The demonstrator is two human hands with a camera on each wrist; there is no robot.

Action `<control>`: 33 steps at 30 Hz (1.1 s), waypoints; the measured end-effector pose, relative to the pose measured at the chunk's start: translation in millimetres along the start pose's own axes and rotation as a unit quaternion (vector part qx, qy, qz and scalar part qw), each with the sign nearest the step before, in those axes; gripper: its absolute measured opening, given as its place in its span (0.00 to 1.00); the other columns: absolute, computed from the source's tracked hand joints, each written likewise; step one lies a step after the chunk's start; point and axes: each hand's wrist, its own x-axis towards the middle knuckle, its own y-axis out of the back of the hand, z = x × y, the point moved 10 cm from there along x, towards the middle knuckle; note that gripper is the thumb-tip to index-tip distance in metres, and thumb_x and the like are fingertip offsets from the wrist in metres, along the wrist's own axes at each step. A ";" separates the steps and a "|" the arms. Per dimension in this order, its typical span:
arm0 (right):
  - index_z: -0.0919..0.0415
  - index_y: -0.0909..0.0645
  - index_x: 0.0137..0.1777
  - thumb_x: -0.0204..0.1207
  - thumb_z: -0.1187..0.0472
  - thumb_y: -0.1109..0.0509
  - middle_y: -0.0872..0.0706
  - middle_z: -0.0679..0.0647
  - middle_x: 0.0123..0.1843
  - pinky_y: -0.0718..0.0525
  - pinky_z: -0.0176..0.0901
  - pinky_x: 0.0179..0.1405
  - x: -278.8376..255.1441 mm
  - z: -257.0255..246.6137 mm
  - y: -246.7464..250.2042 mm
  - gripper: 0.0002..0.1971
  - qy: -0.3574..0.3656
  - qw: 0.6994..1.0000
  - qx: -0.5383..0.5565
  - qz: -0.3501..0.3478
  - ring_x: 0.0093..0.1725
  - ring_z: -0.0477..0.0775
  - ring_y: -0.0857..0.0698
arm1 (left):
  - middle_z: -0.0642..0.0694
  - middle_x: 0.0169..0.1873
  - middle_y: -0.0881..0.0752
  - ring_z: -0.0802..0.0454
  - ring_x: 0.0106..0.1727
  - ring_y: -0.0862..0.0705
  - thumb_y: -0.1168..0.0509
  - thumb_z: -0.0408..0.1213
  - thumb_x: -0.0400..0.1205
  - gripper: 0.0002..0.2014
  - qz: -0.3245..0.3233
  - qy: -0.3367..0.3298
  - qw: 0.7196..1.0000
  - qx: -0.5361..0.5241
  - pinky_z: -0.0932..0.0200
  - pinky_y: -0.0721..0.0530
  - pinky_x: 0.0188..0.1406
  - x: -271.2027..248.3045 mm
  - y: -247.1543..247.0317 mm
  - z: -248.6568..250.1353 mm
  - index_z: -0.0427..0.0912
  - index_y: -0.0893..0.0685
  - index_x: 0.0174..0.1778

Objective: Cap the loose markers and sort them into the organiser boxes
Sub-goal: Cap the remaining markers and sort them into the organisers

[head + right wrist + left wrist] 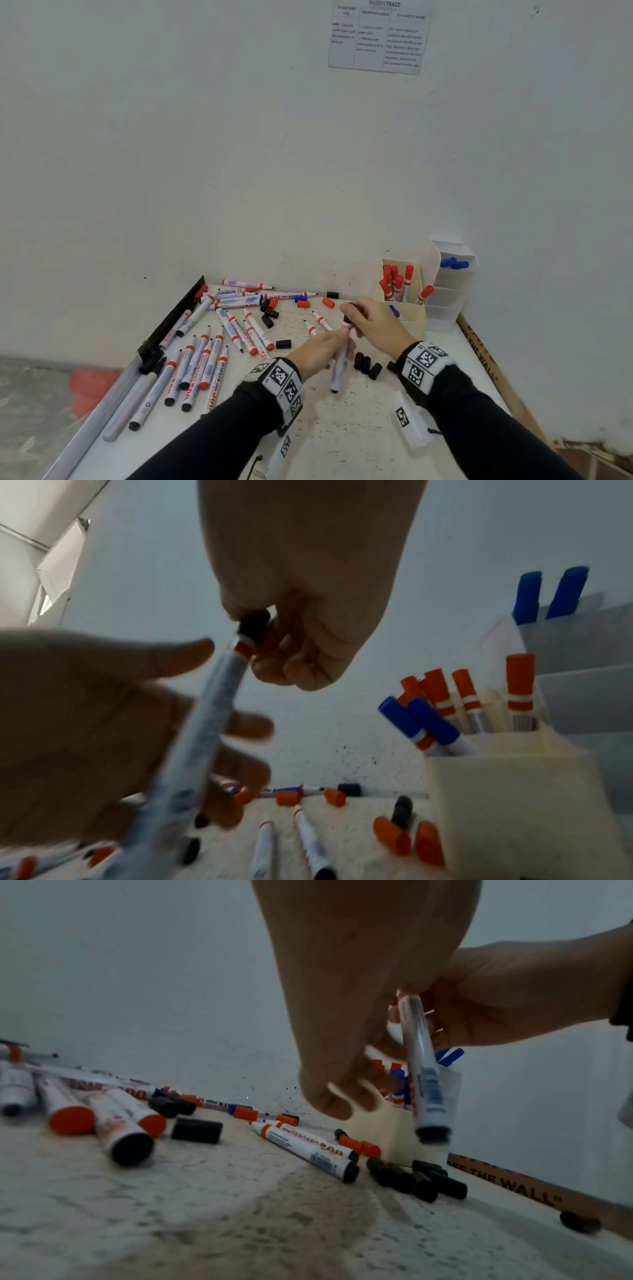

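Observation:
My left hand point(337, 341) grips the barrel of a white marker point(339, 366) with a black end plug, tilted nearly upright above the table. My right hand point(351, 317) pinches a black cap point(253, 626) that sits over the marker's tip, just above its red collar. Several uncapped markers point(205, 356) lie on the left of the table. Loose black caps point(368, 365) and red caps point(328, 302) lie near my hands. At the back right, a cream organiser box point(412, 317) holds red-capped markers point(397, 281). A white organiser box point(448, 301) holds blue-capped markers point(454, 263).
A black-edged rail point(171, 322) bounds the table's left side. A cardboard strip printed "OFF THE WALL" point(486, 359) runs along the right edge. A white tagged block point(409, 421) lies by my right forearm. The wall stands directly behind the boxes, with a paper sheet point(378, 37) on it.

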 end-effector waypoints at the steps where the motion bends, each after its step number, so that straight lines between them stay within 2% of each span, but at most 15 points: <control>1: 0.49 0.25 0.38 0.82 0.51 0.40 0.20 0.46 0.30 0.24 0.30 0.28 4.1 1.3 11.8 0.10 0.002 1.000 -0.005 0.018 0.25 0.38 0.22 | 0.49 0.55 0.17 0.53 0.59 0.20 0.59 0.56 0.86 0.26 0.015 0.011 1.000 0.023 0.55 0.26 0.61 4.1 1.6 -1.5 0.47 0.22 0.61; 2: 0.50 0.24 0.42 0.82 0.52 0.40 0.18 0.48 0.33 0.21 0.33 0.29 7.5 1.9 26.0 0.08 0.004 0.999 0.001 0.045 0.28 0.42 0.20 | 0.48 0.68 0.23 0.50 0.71 0.27 0.61 0.56 0.86 0.28 0.026 0.027 0.998 0.050 0.53 0.32 0.71 8.6 3.1 -4.2 0.45 0.28 0.72; 4: 0.55 0.23 0.49 0.82 0.55 0.40 0.16 0.52 0.39 0.19 0.35 0.33 14.9 6.1 59.8 0.06 0.000 0.992 0.029 0.120 0.33 0.46 0.18 | 0.44 0.79 0.37 0.47 0.81 0.40 0.59 0.50 0.88 0.27 0.042 0.061 0.991 0.111 0.51 0.44 0.79 17.1 5.3 -14.3 0.41 0.40 0.80; 7: 0.58 0.24 0.58 0.83 0.58 0.41 0.14 0.54 0.42 0.16 0.33 0.36 23.8 12.5 110.2 0.09 0.002 0.974 0.041 0.223 0.37 0.42 0.13 | 0.38 0.79 0.38 0.39 0.79 0.41 0.54 0.35 0.88 0.22 0.088 0.088 0.979 0.160 0.45 0.42 0.79 32.8 17.5 -31.6 0.36 0.40 0.79; 8: 0.57 0.25 0.59 0.83 0.59 0.41 0.14 0.53 0.44 0.14 0.36 0.40 26.5 15.2 124.7 0.09 0.003 0.967 0.037 0.253 0.40 0.41 0.13 | 0.38 0.78 0.38 0.37 0.79 0.41 0.54 0.36 0.88 0.22 0.082 0.098 0.973 0.192 0.42 0.39 0.77 39.0 16.6 -37.4 0.38 0.38 0.79; 10: 0.59 0.25 0.62 0.83 0.60 0.41 0.15 0.54 0.51 0.14 0.46 0.52 31.7 20.2 148.4 0.11 0.001 0.952 0.012 0.305 0.50 0.49 0.14 | 0.43 0.79 0.41 0.39 0.79 0.43 0.52 0.43 0.87 0.22 0.076 0.112 0.947 0.291 0.37 0.39 0.76 46.3 19.0 -42.6 0.45 0.35 0.77; 12: 0.63 0.26 0.64 0.83 0.61 0.43 0.17 0.55 0.53 0.19 0.43 0.53 38.9 23.3 161.7 0.13 -0.004 0.945 -0.025 0.327 0.54 0.54 0.16 | 0.45 0.79 0.43 0.41 0.79 0.41 0.50 0.48 0.86 0.22 0.037 0.096 0.910 0.402 0.36 0.39 0.74 53.4 15.3 -44.3 0.51 0.34 0.76; 14: 0.64 0.26 0.66 0.84 0.62 0.44 0.20 0.58 0.59 0.25 0.38 0.55 50.6 29.5 164.3 0.14 -0.027 0.946 -0.074 0.313 0.58 0.55 0.19 | 0.46 0.76 0.38 0.43 0.76 0.36 0.48 0.49 0.85 0.21 0.016 0.085 0.886 0.456 0.40 0.36 0.73 59.6 12.3 -46.0 0.49 0.30 0.74; 17: 0.63 0.27 0.68 0.84 0.62 0.44 0.26 0.61 0.66 0.28 0.37 0.58 69.8 47.6 155.2 0.15 -0.070 0.954 -0.122 0.264 0.60 0.55 0.22 | 0.43 0.68 0.30 0.45 0.67 0.28 0.46 0.49 0.84 0.22 0.042 0.089 0.879 0.466 0.49 0.26 0.68 62.3 20.8 -43.0 0.39 0.24 0.67; 22: 0.59 0.23 0.61 0.82 0.63 0.40 0.16 0.58 0.53 0.19 0.43 0.50 85.8 72.7 140.5 0.10 -0.084 0.954 -0.158 0.239 0.47 0.55 0.17 | 0.44 0.65 0.29 0.48 0.61 0.24 0.36 0.39 0.80 0.12 0.099 0.105 0.901 0.410 0.56 0.22 0.63 65.5 40.5 -43.5 0.41 0.20 0.58; 25: 0.58 0.20 0.56 0.85 0.55 0.49 0.14 0.57 0.50 0.22 0.52 0.59 92.6 95.8 112.8 0.15 -0.154 0.937 -0.294 0.110 0.53 0.58 0.16 | 0.45 0.65 0.31 0.50 0.59 0.25 0.33 0.31 0.77 0.15 0.128 0.111 0.913 0.371 0.56 0.22 0.65 63.5 48.2 -47.0 0.43 0.23 0.59; 27: 0.55 0.21 0.57 0.84 0.53 0.51 0.16 0.55 0.55 0.28 0.54 0.63 90.5 102.8 102.8 0.17 -0.179 0.919 -0.345 0.067 0.57 0.57 0.19 | 0.46 0.66 0.33 0.51 0.58 0.25 0.31 0.29 0.75 0.20 0.152 0.105 0.922 0.340 0.58 0.22 0.63 61.4 52.0 -47.7 0.44 0.25 0.62; 30: 0.57 0.23 0.63 0.83 0.55 0.48 0.22 0.54 0.68 0.32 0.57 0.68 84.8 85.9 103.2 0.16 -0.148 0.916 -0.355 0.110 0.67 0.56 0.25 | 0.44 0.70 0.37 0.49 0.65 0.24 0.33 0.26 0.75 0.27 0.175 0.097 0.934 0.297 0.59 0.23 0.67 56.0 52.5 -46.7 0.43 0.32 0.70; 31: 0.58 0.22 0.62 0.83 0.56 0.46 0.21 0.55 0.67 0.30 0.54 0.66 81.1 73.4 105.0 0.15 -0.119 0.926 -0.326 0.148 0.66 0.57 0.25 | 0.44 0.70 0.37 0.49 0.65 0.24 0.34 0.24 0.75 0.29 0.184 0.092 0.937 0.284 0.59 0.23 0.67 54.2 52.9 -44.9 0.43 0.33 0.71; 33: 0.61 0.19 0.54 0.81 0.60 0.42 0.17 0.55 0.53 0.23 0.46 0.55 72.2 47.7 100.8 0.11 -0.049 0.948 -0.246 0.194 0.53 0.54 0.19 | 0.43 0.69 0.35 0.50 0.64 0.25 0.37 0.22 0.76 0.28 0.203 0.076 0.941 0.259 0.59 0.23 0.66 50.5 54.6 -40.8 0.44 0.34 0.71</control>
